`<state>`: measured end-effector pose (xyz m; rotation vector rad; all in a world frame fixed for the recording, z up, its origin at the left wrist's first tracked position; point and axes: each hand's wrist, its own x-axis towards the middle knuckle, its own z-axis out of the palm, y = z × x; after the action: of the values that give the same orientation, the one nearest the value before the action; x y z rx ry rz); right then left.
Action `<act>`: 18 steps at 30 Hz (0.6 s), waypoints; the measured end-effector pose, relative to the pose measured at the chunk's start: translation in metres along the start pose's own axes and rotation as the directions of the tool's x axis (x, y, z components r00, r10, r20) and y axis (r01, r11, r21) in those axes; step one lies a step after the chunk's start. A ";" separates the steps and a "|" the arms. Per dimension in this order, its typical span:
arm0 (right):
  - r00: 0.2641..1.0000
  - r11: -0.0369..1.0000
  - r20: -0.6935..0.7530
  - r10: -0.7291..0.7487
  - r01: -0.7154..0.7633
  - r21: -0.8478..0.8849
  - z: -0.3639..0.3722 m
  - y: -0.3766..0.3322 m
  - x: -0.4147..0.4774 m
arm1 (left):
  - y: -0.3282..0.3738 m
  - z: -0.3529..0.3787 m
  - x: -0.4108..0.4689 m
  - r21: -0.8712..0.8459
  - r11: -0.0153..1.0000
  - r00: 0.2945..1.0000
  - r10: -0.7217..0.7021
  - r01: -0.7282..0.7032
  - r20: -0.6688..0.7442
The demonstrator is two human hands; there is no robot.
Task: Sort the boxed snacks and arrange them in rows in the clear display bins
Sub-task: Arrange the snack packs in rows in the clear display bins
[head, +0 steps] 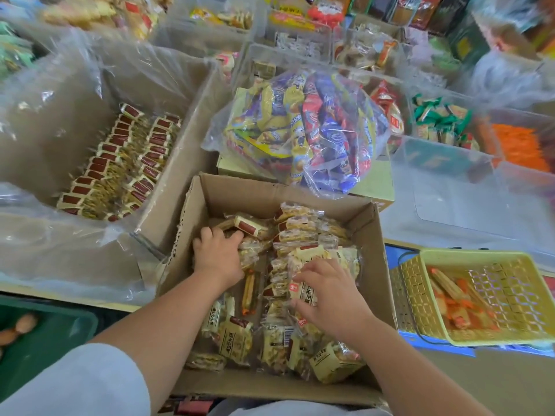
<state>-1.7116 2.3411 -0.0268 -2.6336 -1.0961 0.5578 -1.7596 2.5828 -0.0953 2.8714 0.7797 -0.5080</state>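
Head view: clear display bin (192, 115) at left holds neat rows; cardboard box (240, 196) nearer me holds loose snack packets (303, 232). My left hand (217, 255) clutches a bunch, my right hand (327, 292) pinches one. Light, crinkly, crumbly, I judge: grip flat sides gently.

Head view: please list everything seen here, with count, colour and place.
cardboard box: one, brown, centre front
snack packets: many, cream and dark red, loose in the cardboard box
clear bin: one, transparent, left
rowed packets: two rows, cream and dark red, in the clear bin
plastic bag: one, clear, yellow, blue and red packs inside, behind the box
basket: one, yellow, right
crate: one, dark green, lower left
left hand: one, grips snack packets, box's left
right hand: one, grips a packet, box's middle
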 end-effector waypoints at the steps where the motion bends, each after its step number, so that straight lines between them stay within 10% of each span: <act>1: 1.000 1.000 0.001 0.001 -0.001 0.004 0.000 0.000 0.000 | 0.003 0.001 -0.002 -0.046 0.999 1.000 -0.009 0.008 -0.004; 10: 0.999 0.997 -0.049 -0.007 0.011 0.076 -0.012 -0.001 0.010 | -0.009 -0.028 -0.043 -0.350 0.936 0.997 -0.054 0.034 -0.047; 18: 0.995 0.992 -0.018 -0.097 0.098 0.076 -0.031 -0.029 0.079 | -0.034 -0.056 -0.147 -0.419 0.889 0.924 0.011 -0.184 -0.382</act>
<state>-1.6651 2.4161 -0.0089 -2.4996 -1.1682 0.5484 -1.8801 2.5545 0.0077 2.5655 0.6778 0.2216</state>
